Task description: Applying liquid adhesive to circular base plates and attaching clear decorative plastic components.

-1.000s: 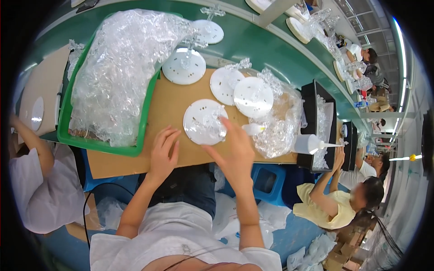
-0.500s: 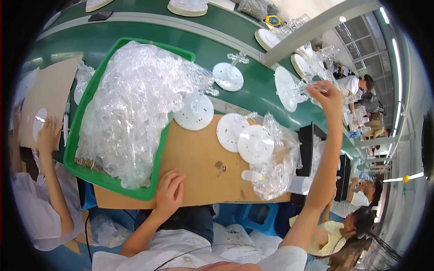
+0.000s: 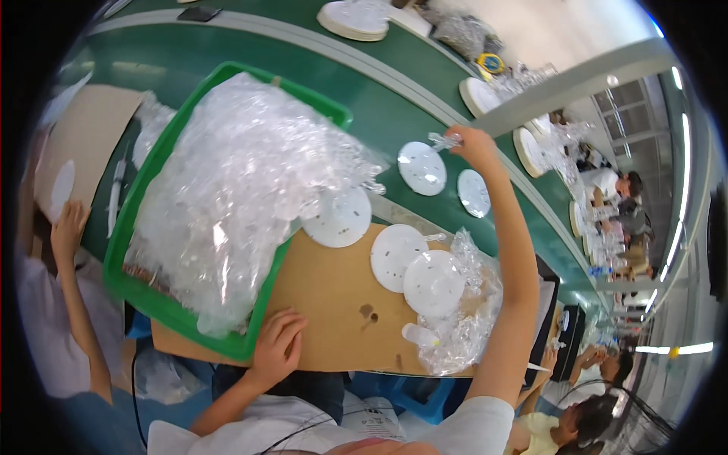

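Note:
My right hand (image 3: 472,148) reaches across the green table, fingers closed on the clear plastic piece (image 3: 444,142) atop a round white disc (image 3: 422,168). Another white disc (image 3: 474,192) lies close by, beside my right forearm. My left hand (image 3: 279,347) rests at the near edge of the cardboard (image 3: 334,318), beside the green tray; its fingers lie loosely extended, holding nothing. Clear plastic bags and pieces (image 3: 235,197) heap high in the green tray (image 3: 189,334). At the tray's right side is a white disc (image 3: 339,218), partly covered by clear plastic.
Two overlapping discs (image 3: 434,283) lie on the cardboard beside crumpled clear plastic (image 3: 462,334) and a small translucent bottle-like piece (image 3: 421,335). A pale rail runs along the table. Disc stacks (image 3: 353,20) stand beyond it. A co-worker's hand (image 3: 70,227) is at left.
My right hand has let go of the disc it held, now on the table, and moved left to another disc's clear piece. My left hand stays by the tray. The view has shifted.

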Demonstrator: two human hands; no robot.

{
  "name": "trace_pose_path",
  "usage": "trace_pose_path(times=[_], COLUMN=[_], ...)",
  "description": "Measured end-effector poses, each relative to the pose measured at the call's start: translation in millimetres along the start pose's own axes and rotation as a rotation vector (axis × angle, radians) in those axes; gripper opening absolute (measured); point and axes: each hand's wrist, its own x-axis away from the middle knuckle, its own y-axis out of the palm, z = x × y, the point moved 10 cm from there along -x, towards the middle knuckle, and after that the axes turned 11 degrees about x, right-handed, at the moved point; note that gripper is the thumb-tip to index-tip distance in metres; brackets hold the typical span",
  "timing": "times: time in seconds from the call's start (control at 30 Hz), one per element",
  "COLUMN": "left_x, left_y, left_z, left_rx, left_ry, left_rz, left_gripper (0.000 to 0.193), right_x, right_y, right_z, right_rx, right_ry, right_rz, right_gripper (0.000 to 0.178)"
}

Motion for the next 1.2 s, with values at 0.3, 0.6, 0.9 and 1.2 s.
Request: trace_pose_path(times=[0.3,0.6,0.9,1.2], left_x=[-13.9,-122.9,-139.9,-53.5], left_y=[-143.9,-152.9,-160.8,-222.3], left_z=[62.8,-73.4,-55.6,14.6], left_rx=[0.258,-0.844,-0.631,-0.542], left_ry=[0.025,-0.093,-0.206,-0.024], left_rz=[-0.11,-0.176,0.009,0.379], left_gripper=[0.016,0.027,0.044,0.029], right_x=[107.2,190.3,220.5,275.5], right_y=[-200.7,-123.8,-119.1,-145.7], right_z=[-59.6,-282.9,-278.2,-280.3], right_rx=[-0.016,-0.092,-0.151,-0.387], right_ry=[0.142,-0.2,-0.066,0.089], right_rz=[0.129,-0.045,0.106,0.182], right_gripper=[0.018,0.018,0.038,0.032])
